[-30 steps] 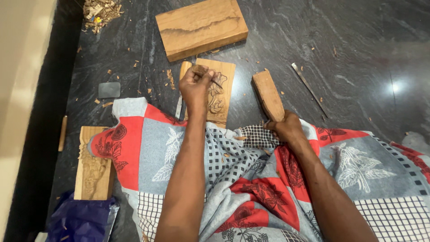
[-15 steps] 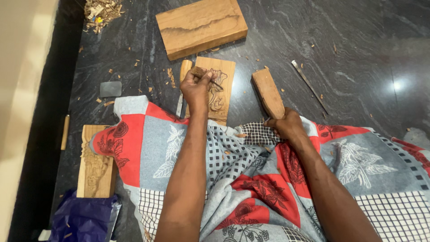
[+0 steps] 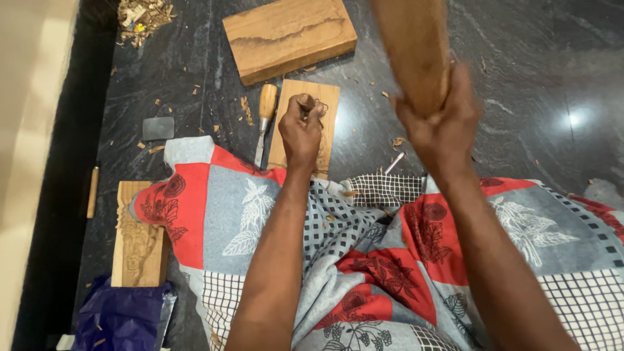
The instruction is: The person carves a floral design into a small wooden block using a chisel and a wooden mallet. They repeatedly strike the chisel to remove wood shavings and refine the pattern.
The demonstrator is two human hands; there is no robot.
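**A:** From the head camera, what are the two hands doing?

**B:** The left hand (image 3: 300,132) is curled tight around the handle of a chisel (image 3: 305,104), holding it upright against a small carved wooden panel (image 3: 325,107) that lies flat on the dark stone floor (image 3: 520,78). The right hand (image 3: 437,123) is closed around the lower end of a wooden mallet (image 3: 411,45), raised well above the floor and blurred, its head reaching the top edge of the picture.

**A:** Where does the panel sit relative to the person?

**B:** Just beyond the patterned red, grey and white cloth (image 3: 364,260) that covers the lap; the panel's near edge meets the cloth. The chisel tip is hidden behind the left hand, so I cannot tell exactly where it touches the carving.

**A:** What lies around it?

**B:** A second chisel with a pale wooden handle (image 3: 265,114) lies just left of the panel, blade pointing toward the cloth. Beyond it rests a thick wooden block (image 3: 289,36). Wood chips (image 3: 246,110) are scattered nearby, with a pile of shavings (image 3: 140,16) in the far left corner. A small grey flat stone (image 3: 158,128) lies further left. Another carved plank (image 3: 136,244) sits by the cloth's left edge, above a purple plastic bag (image 3: 120,315). A thin metal tool (image 3: 394,162) pokes out near the checked cloth fold.
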